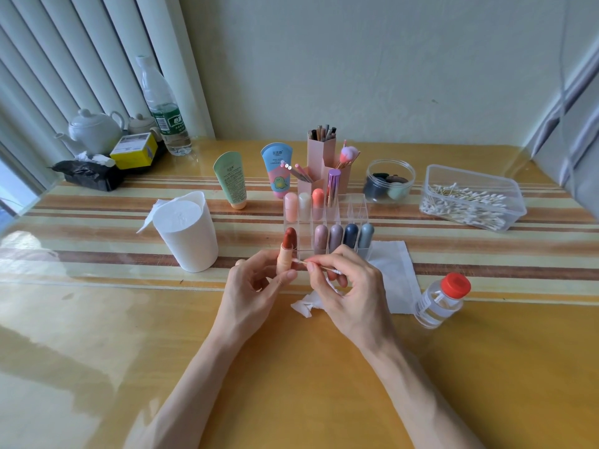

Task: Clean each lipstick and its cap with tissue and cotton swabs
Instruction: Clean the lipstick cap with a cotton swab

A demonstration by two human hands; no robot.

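The table (pixel 291 384) on my feed is a glossy yellow top with a striped band running across it. Sitting on it: a tissue roll (pixel 184 231) left of centre, a clear lipstick rack (pixel 353 210) in the middle, and a flat tissue sheet (pixel 395 273) just right of that. A crumpled tissue (pixel 304 306) lies nearer me, with a red-capped bottle (pixel 440 303) off to the right. Further back are a tub of cotton swabs (pixel 470 199), a round jar (pixel 390 181), two tubes (pixel 230 179) and pink brush holders (pixel 319 153). Back left there's a water bottle (pixel 165 108), a teapot (pixel 94 128) and a black tissue pack (pixel 87 175).

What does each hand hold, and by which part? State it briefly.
Left hand grips the open lipstick by its peach lower tube. Right hand pinches a cotton swab near mid-shaft.
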